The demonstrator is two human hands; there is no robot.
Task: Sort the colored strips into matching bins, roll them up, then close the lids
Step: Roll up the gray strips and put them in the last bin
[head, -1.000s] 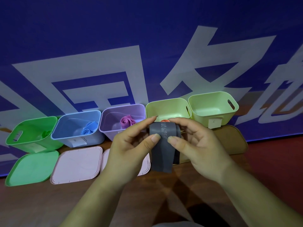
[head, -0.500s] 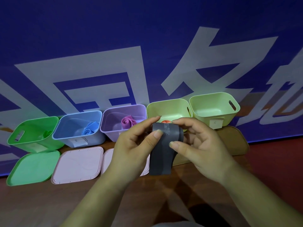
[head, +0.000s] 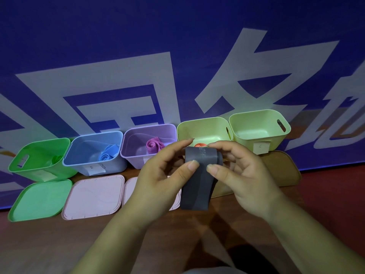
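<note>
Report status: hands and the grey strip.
Left hand, right hand: fingers pinching grey strip. Strip curled at top, tail hanging. Far-right bin open.

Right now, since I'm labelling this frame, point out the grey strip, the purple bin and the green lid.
grey strip (head: pixel 194 186): head view, on its hanging front face.
purple bin (head: pixel 134 162): head view, on its front wall.
green lid (head: pixel 39 198): head view, on its flat middle.

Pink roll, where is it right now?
In the head view, the pink roll sits left of centre inside the purple bin, which stands between the blue bin and a yellow-green bin.
</note>
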